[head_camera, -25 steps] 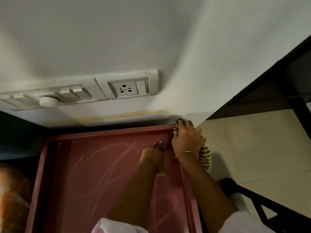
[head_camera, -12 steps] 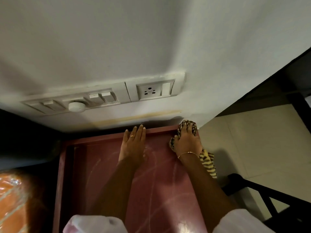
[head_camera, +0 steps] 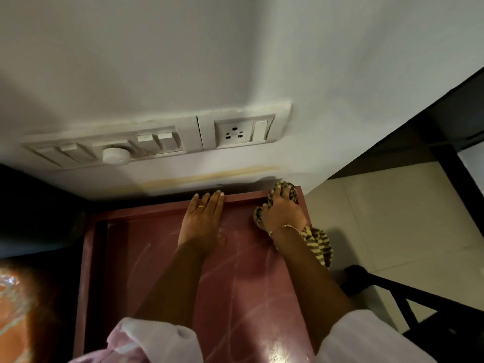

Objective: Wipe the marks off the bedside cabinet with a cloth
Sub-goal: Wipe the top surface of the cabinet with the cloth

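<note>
The right hand [head_camera: 284, 214] is pressing the striped cloth [head_camera: 318, 243] into the far right corner of the bedside cabinet [head_camera: 251, 297], fingers curled over the bunched fabric; the left hand [head_camera: 201, 224] is lying flat with fingers straight against the far rim; the chalky marks [head_camera: 235, 260] are running near and left of the cloth, so the right grip is sitting nearer them.

Legible text, labels, brands, numbers, signs: none. Switch and socket panel [head_camera: 157, 145] on the wall: plain white faces, no readable marking. Bedside cabinet [head_camera: 146, 247] top: pale scribbled chalk-like marks [head_camera: 235, 260] only, forming no letters or figures.
</note>
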